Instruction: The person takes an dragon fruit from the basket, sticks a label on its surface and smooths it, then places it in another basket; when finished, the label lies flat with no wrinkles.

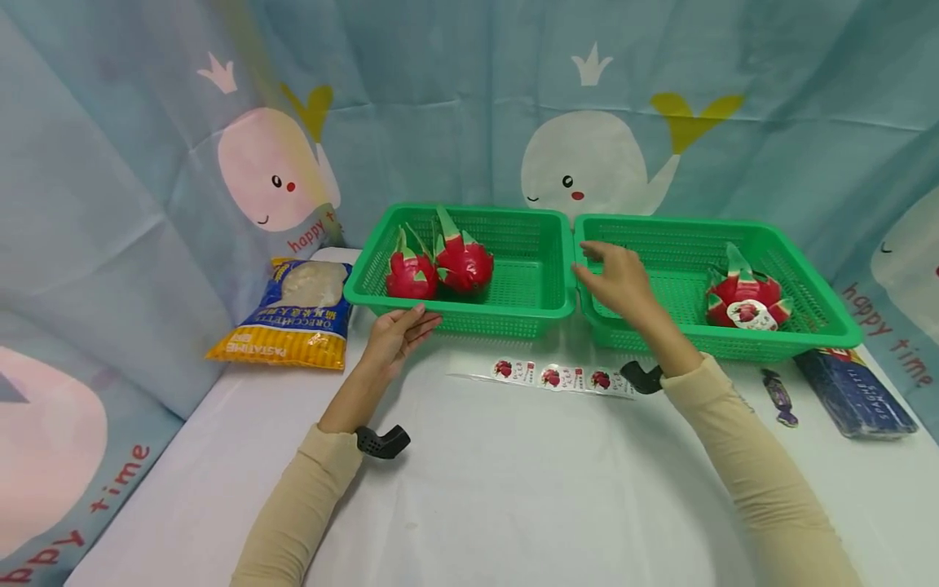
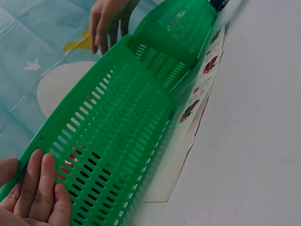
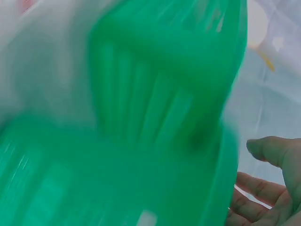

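My left hand (image 1: pixel 396 336) holds the front rim of the left green basket (image 1: pixel 506 311), thumb at the rim and fingers along the slotted outer wall (image 2: pixel 108 136). Inside that basket, two red dragon fruits, one smaller (image 1: pixel 411 277) and one larger (image 1: pixel 466 267), lie side by side at the left end. Over the left end of the right green basket (image 1: pixel 704 346), my right hand (image 1: pixel 622 279) hovers with nothing in it, thumb and fingers spread apart. A third dragon fruit (image 1: pixel 741 292) bearing a white oval sticker (image 1: pixel 751 315) sits at the right of that basket.
In front of the baskets lies a strip of dragon fruit stickers (image 1: pixel 553 377). A blue and yellow pasta bag (image 1: pixel 289 318) rests at the left. To the right are a purple wrapped candy (image 1: pixel 779 399) and a dark blue spaghetti pack (image 1: pixel 858 395). A whale-print curtain (image 1: pixel 455 106) hangs behind.
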`<action>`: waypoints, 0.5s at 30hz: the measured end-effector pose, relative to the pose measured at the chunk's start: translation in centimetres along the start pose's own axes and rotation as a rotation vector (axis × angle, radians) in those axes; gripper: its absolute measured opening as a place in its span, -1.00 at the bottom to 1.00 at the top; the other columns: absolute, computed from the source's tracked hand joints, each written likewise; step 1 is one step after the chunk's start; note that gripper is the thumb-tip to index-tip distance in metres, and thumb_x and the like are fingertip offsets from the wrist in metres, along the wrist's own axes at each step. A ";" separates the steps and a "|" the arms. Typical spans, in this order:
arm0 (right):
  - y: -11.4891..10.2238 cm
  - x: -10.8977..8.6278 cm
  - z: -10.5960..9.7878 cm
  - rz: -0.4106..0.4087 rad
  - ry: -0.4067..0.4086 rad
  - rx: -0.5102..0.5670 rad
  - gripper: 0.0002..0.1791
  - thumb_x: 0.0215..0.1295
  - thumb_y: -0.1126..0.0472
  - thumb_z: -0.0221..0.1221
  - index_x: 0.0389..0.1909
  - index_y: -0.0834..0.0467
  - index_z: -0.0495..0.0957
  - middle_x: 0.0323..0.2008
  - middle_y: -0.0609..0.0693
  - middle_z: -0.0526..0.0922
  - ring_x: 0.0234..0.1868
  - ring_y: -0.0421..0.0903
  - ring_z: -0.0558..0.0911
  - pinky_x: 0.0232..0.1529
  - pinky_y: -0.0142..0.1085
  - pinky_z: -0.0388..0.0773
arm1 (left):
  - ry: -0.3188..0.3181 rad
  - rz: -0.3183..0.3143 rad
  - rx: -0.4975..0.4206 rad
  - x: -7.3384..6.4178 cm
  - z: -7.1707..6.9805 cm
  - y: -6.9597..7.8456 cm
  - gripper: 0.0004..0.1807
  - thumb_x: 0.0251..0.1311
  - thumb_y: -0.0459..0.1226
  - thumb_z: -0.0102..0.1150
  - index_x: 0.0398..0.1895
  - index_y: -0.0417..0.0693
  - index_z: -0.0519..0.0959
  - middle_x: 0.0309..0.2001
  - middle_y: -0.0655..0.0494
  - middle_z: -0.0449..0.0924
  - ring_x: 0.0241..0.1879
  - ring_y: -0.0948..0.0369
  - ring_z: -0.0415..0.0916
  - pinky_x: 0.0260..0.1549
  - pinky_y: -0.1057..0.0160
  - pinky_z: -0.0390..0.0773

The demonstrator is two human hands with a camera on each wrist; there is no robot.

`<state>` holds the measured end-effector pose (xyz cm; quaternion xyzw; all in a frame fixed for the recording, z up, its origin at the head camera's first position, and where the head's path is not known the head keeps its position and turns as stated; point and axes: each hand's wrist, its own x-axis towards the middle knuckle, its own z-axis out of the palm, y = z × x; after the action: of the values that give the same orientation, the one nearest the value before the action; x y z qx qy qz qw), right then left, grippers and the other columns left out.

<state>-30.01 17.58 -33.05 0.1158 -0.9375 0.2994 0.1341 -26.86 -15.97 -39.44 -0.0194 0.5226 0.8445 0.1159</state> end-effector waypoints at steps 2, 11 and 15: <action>-1.6 1.1 1.7 -0.015 -0.039 0.033 -0.44 0.26 0.10 0.12 0.24 0.21 0.32 0.10 0.23 0.51 -0.16 0.15 0.60 -0.26 -0.05 0.51 | 0.005 -0.007 -0.010 -0.2 -0.5 0.3 -0.80 0.31 -0.26 -0.04 -0.37 -0.07 0.58 -0.38 0.13 0.71 -0.28 0.25 0.67 -0.18 0.34 0.60; -7.2 6.1 8.1 0.092 -0.281 0.080 -0.12 0.18 -0.13 0.15 0.40 0.17 0.00 0.31 0.15 0.27 0.24 0.15 0.35 0.19 0.06 0.33 | 0.046 0.011 -0.006 -0.7 -2.6 1.3 -0.80 0.31 -0.19 -0.04 -0.31 -0.07 0.57 -0.36 0.10 0.71 -0.28 0.25 0.67 -0.24 0.33 0.62; -8.4 7.7 10.1 0.171 -0.327 0.085 -0.04 0.14 -0.21 0.13 0.42 0.13 -0.07 0.33 0.13 0.23 0.29 0.14 0.29 0.21 0.09 0.28 | 0.045 0.024 -0.002 -0.6 -3.0 1.3 -0.77 0.33 -0.20 -0.07 -0.34 -0.07 0.57 -0.39 0.11 0.71 -0.28 0.25 0.67 -0.24 0.34 0.62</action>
<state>-36.54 3.92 -34.06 0.0885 -0.9398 0.3262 -0.0508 -26.86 -19.26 -39.52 -0.0323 0.5245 0.8456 0.0936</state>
